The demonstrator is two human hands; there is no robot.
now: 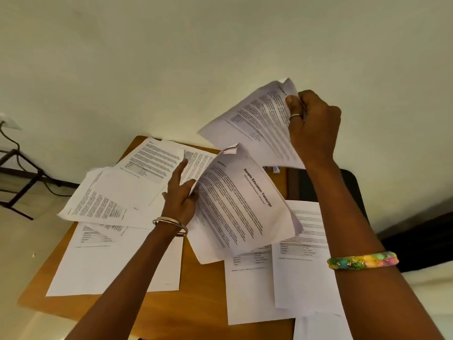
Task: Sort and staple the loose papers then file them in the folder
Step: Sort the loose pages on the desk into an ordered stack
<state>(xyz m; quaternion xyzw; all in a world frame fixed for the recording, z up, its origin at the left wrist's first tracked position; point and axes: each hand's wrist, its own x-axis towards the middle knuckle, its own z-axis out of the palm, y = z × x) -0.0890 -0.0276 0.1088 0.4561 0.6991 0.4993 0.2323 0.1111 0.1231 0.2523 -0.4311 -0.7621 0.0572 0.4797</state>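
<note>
Loose printed papers (117, 192) lie scattered over a small wooden table (196, 285). My left hand (180, 195) pinches the left edge of a thin sheaf (240, 207) headed "Sample Education Transcript", lifted off the table and curling. My right hand (313, 126) is raised high above the table and grips the top corner of another printed sheet (257, 123), which hangs down to the left. More sheets (301, 266) lie flat at the table's right, under my right forearm. A small object (275, 168) shows at the table's far edge, mostly hidden by paper. No folder is in view.
A dark chair back (353, 182) stands behind the table on the right. A black metal frame with a cable (19, 168) is on the floor at the left, below a wall socket (9, 122). A pale wall fills the upper view.
</note>
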